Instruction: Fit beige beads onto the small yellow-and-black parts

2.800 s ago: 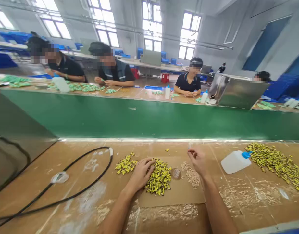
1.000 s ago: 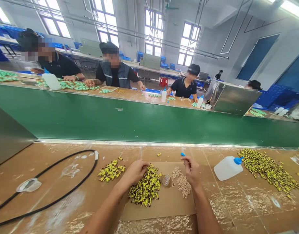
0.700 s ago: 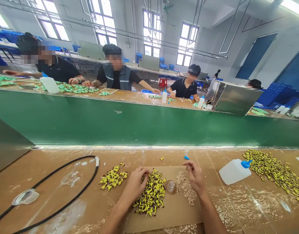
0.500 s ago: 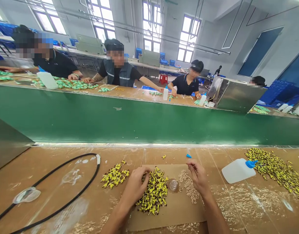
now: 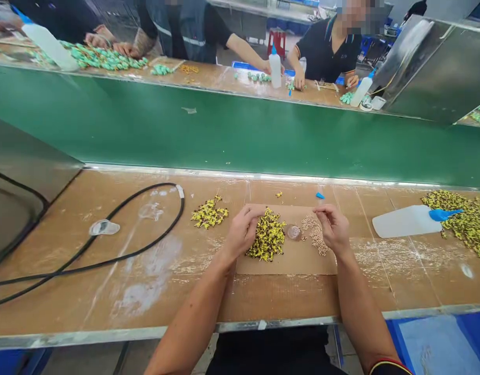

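My left hand (image 5: 243, 232) is at the left edge of a heap of small yellow-and-black pieces (image 5: 268, 237), its thumb and fingers closed together over the heap; whatever is between them is hidden. Above a scatter of tiny beige pieces (image 5: 317, 234) is my right hand (image 5: 334, 227), thumb and forefinger pinched, with anything held too small to make out. Between both heaps sits a small clear round dish (image 5: 293, 232). All of these are on a cardboard sheet (image 5: 282, 266). Just beyond my right hand lies a small blue cap (image 5: 320, 196).
A white bottle with a blue nozzle (image 5: 406, 221) lies at right, by a larger yellow pile (image 5: 468, 221). A smaller yellow pile (image 5: 209, 212) and a looped black cable (image 5: 146, 252) are at left. Beyond the green partition (image 5: 208, 127), co-workers handle green pieces (image 5: 102, 56).
The view has tilted downward, bringing the table's near edge into sight. My right hand has drawn back from the blue cap, which stays on the table. My left hand stays beside the yellow heap.
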A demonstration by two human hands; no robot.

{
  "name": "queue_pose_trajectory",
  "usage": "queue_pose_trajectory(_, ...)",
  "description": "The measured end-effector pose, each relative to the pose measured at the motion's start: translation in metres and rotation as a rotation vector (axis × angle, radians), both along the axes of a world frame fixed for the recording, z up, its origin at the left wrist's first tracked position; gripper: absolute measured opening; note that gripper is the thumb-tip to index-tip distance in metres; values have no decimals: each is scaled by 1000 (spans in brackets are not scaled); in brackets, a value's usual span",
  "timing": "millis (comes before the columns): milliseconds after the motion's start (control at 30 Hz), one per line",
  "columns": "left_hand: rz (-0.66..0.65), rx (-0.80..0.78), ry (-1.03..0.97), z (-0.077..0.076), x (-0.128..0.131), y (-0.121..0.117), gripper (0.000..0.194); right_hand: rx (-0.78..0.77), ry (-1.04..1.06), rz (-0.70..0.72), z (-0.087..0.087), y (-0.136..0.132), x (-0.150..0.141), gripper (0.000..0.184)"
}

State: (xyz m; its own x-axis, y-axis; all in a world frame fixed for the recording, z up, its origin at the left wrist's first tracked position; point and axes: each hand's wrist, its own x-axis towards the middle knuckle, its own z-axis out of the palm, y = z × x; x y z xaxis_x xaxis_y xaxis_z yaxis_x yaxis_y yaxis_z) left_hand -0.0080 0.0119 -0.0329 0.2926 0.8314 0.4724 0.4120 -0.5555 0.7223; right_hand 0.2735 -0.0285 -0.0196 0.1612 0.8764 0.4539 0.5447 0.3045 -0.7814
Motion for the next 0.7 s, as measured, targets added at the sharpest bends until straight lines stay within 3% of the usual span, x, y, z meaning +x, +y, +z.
queue_pose_trajectory(100,-56,29,-86,6,4,-8,31,-2,79,24,2,-1,-5,29)
queue_pose_trajectory(300,-191,-141,-211,22,20,-27,23,-50,237,198,7,-9,-25,28)
queue_pose_trajectory(700,-318,-390,-390,20,43,-45,38,-61,266,426,6,-23,-50,21)
